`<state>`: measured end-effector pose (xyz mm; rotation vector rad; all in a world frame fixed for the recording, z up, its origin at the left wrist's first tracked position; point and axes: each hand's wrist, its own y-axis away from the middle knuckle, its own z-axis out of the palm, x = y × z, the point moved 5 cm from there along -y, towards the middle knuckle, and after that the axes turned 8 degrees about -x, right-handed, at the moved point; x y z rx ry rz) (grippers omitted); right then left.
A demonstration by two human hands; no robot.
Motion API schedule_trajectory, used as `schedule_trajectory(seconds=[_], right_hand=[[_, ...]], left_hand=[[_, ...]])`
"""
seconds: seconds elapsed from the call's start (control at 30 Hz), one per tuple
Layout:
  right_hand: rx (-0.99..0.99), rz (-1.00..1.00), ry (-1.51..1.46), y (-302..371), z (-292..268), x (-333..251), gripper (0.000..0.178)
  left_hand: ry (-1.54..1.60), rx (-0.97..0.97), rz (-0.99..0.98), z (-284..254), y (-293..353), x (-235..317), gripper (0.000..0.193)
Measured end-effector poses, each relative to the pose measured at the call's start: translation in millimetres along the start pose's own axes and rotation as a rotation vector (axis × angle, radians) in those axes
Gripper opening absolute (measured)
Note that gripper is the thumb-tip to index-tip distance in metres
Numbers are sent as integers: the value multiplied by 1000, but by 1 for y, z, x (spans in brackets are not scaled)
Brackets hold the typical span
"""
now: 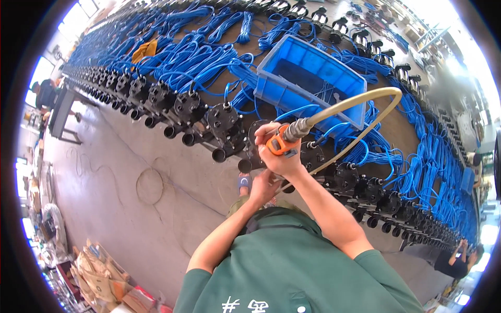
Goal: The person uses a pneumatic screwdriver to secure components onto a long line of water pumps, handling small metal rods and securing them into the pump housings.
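My right hand (284, 160) is wrapped round an orange air tool (282, 142) with a dark panel on its body. From its metal coupling (297, 129) a thick tan hose (360, 99) arcs up and back down past my forearm. Just below, my left hand (265, 188) is closed, its fingers curled in near the tool's lower side; what they grip is hidden. Both hands are in front of a row of black pump-like units (223, 121) with round covers and open pipe ends. The tool's working end is out of sight behind my hand.
A blue plastic crate (261, 86) holding thin rods stands behind the row. Coiled blue cables (193, 62) cover the bench, with an orange cloth (145, 50) among them. Cardboard and sacks (99, 276) lie at lower left. Other people (459, 261) are at both sides.
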<state>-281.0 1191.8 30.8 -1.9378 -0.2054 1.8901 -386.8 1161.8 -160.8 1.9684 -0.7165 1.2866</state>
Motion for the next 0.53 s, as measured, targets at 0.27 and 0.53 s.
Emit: schedule_trajectory(seconds=[0.27, 0.53], right_hand=[[-13, -87, 6, -10, 4, -6, 33], [77, -60, -59, 13, -22, -52, 48]], left_hand=[[-111, 106, 194, 21, -19, -14, 37], [-270, 290, 326, 26, -16, -11, 18]])
